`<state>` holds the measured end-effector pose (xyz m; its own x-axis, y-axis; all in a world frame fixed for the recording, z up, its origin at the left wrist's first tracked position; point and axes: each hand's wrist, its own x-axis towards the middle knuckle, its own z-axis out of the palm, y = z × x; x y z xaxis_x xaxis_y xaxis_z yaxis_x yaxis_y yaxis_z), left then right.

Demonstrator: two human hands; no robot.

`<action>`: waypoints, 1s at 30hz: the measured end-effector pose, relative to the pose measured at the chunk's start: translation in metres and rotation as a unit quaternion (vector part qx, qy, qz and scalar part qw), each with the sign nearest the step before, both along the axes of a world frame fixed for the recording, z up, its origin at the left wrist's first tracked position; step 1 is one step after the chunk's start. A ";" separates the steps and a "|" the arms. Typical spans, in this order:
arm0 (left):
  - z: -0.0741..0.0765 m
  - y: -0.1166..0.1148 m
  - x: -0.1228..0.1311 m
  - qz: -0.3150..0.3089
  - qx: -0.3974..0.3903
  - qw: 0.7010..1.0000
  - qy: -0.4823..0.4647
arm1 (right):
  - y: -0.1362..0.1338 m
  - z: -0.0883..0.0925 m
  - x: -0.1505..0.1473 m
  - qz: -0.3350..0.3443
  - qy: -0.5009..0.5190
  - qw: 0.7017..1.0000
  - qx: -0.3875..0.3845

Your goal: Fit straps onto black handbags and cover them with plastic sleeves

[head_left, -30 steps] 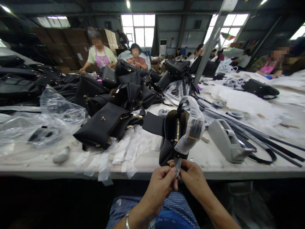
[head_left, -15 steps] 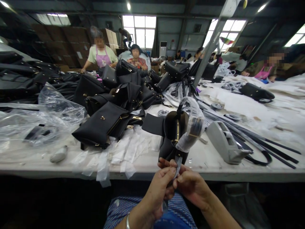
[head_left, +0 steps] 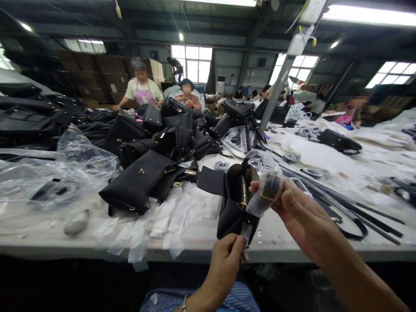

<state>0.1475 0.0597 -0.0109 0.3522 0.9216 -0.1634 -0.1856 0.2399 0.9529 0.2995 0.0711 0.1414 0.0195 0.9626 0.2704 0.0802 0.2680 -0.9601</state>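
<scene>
Pinching strap (head_left: 247, 232), left hand (head_left: 226, 256) overlaps table edge (head_left: 191, 256) (front).

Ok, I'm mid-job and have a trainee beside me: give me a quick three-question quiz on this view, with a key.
1. Which hand is at the plastic-wrapped strap, left or right?
2. True or false: the zip in the open black bag is gold-coloured.
3. Fill in: the left hand pinches a greyish ____ at the bag's near side.

Key:
1. The right hand.
2. True.
3. Strip.
</scene>
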 end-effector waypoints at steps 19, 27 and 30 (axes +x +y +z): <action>0.061 0.099 -0.013 0.054 0.483 0.843 0.230 | 0.057 0.046 0.028 0.070 0.153 0.983 -0.075; 0.113 0.136 0.019 -0.068 0.668 0.659 0.340 | 0.045 0.039 0.054 0.082 0.176 0.977 -0.087; 0.111 0.141 0.031 -0.093 0.676 0.641 0.352 | 0.045 0.034 0.057 0.087 0.183 0.976 -0.076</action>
<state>0.1781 0.2006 0.1003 0.7536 0.3424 0.5611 0.3174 -0.9371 0.1456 0.3561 0.1163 0.1758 -0.0786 0.9884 0.1301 -0.3089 0.1000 -0.9458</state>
